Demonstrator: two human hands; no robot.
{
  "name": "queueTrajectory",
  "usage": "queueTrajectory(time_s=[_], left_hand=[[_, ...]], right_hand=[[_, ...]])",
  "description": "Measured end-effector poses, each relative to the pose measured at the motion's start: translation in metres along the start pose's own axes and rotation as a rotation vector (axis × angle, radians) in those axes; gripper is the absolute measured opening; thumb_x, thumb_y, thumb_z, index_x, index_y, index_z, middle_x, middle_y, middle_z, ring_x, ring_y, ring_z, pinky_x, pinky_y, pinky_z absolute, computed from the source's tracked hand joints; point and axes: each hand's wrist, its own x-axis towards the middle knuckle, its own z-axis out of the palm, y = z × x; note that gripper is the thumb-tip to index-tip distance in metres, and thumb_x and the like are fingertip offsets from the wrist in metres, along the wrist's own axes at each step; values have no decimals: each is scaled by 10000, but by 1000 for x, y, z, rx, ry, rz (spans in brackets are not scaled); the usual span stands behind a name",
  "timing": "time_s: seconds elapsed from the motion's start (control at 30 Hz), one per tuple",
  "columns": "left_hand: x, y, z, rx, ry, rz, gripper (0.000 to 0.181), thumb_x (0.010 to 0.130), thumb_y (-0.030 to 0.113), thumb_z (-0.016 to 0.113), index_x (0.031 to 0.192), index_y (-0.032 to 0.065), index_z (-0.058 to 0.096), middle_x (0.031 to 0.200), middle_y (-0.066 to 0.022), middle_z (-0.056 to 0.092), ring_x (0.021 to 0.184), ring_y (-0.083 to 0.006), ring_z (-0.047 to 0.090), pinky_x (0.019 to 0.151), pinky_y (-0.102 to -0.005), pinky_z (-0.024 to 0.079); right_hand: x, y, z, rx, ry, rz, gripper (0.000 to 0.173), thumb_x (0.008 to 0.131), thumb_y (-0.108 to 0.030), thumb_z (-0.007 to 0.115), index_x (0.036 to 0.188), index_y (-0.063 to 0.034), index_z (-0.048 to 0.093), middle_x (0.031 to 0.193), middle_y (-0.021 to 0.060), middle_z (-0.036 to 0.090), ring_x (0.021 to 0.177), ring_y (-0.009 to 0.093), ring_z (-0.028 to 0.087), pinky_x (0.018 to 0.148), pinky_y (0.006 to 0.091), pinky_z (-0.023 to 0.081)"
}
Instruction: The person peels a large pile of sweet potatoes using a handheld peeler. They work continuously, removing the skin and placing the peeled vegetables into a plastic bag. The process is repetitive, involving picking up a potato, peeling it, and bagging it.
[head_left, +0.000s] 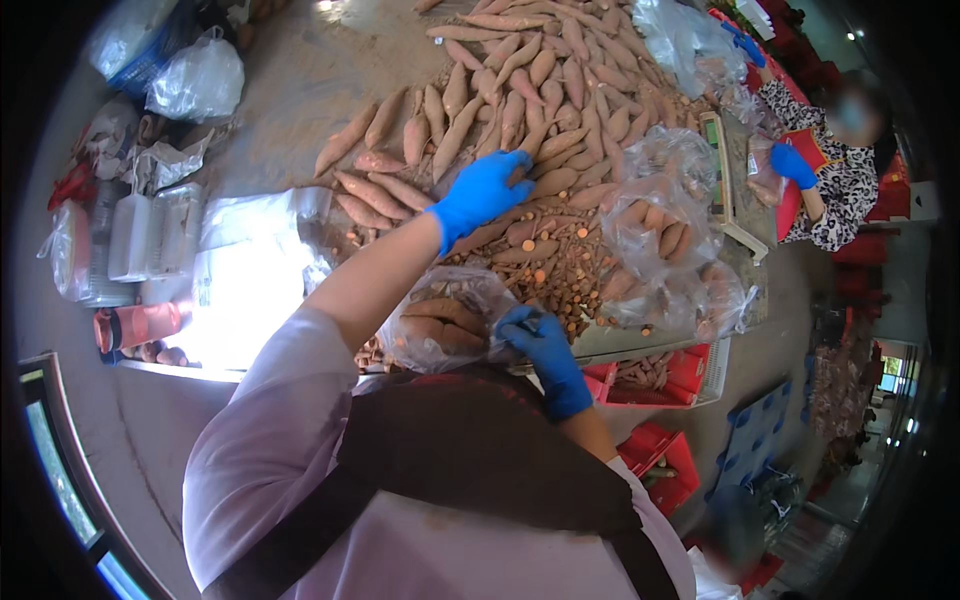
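My left hand (484, 196), in a blue glove, reaches over a large heap of sweet potatoes (517, 112). Its fingers and thumb curve about the end of one; whether they grip it is unclear. Close to my body, my right hand (541, 341), also in a blue glove, has its fingers curled at the edge of a clear plastic bag (442, 322) with sweet potatoes inside. A small dark object shows between those fingers, too hidden to name. Cut sweet potato ends (551, 289) with orange faces lie scattered between the hands and beyond.
Filled clear bags (660, 225) lie at right beside a scale (720, 172). A co-worker (825, 165) handles another bag beyond it. Bright plastic sheets (247, 285), clear trays (154, 236) and a red bottle (139, 326) are at left. Red crates (694, 375) stand below the table's right edge.
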Motion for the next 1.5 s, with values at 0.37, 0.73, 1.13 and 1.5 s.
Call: queueTrajectory(time_s=[0.37,0.73,1.13,1.5], left_hand=[[27,-51,12,39,-348,-256,430,772,251,627,1102,-15,553,1049,-239,588,941,-349,592,801,-394,466],[-140,16,-33,-34,-304,-220,534,746,129,666,1242,27,496,1045,-203,594,981,-288,582,856,-351,444],[-112,15,-36,-1672,142,-449,338,906,190,562,1179,3,491,1124,-139,575,1004,-242,583,871,-365,500],[-138,12,7,-2057,136,-605,326,944,243,492,1131,-25,484,1071,-139,568,988,-222,581,885,-318,508]], right_hand=[[10,6,-36,-30,311,-39,29,840,-62,573,841,-52,600,741,2,579,649,86,539,587,227,435],[69,-9,3,-995,382,-577,177,771,-125,604,923,-33,617,861,169,623,789,341,612,672,401,487],[80,39,-34,-373,230,-291,102,820,-7,506,812,27,601,742,97,622,689,127,572,610,285,471],[64,8,20,-886,408,-779,237,707,-54,605,936,-4,570,822,179,581,726,348,594,632,398,481]])
